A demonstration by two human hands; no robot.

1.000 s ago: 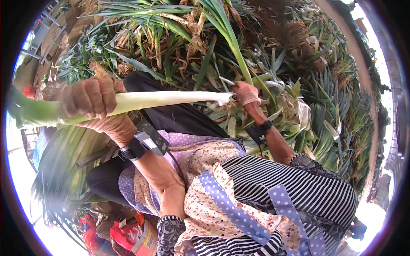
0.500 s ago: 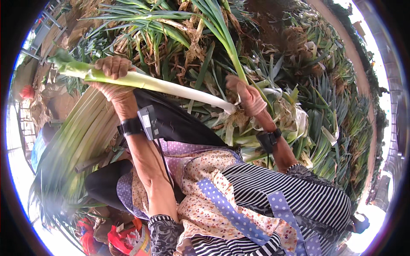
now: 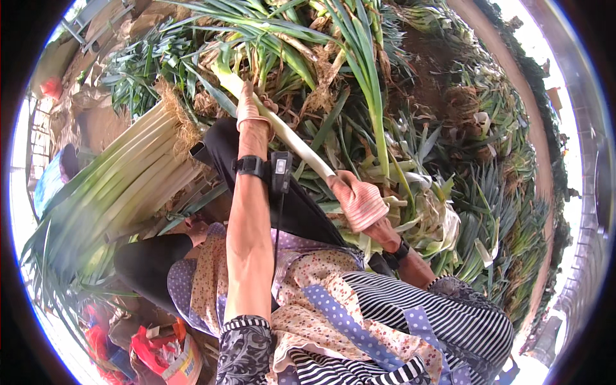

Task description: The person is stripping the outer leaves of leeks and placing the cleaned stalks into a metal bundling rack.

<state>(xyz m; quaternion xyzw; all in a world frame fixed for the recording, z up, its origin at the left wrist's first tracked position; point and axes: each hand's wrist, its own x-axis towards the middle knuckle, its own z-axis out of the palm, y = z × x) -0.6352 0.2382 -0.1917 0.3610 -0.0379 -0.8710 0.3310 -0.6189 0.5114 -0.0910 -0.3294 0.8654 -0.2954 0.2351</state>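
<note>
A leek (image 3: 296,142) slants between my two hands, its green top at the upper left and its white shank running down to the right. My left hand (image 3: 254,110) is closed round the upper part, below the green leaves. At the lower end, my right hand (image 3: 357,200) is wrapped round the white base, so the root end is hidden. Pale striped cloth covers part of my right hand. Long green leaves (image 3: 377,122) stand just beyond it. A stack of cleaned leeks (image 3: 128,163) lies to my left, with roots toward the upper right.
Unsorted leeks (image 3: 256,38) are heaped ahead, and more leafy piles (image 3: 507,212) stretch along the right. Peeled, pale leaves (image 3: 439,221) lie beside my right forearm. A red and white bag (image 3: 168,353) sits at the lower left. My dark-trousered knee (image 3: 224,144) rises under the leek.
My left hand has moved right and up, tilting the leek more steeply. My right hand has shifted down and now covers the root end, which showed before.
</note>
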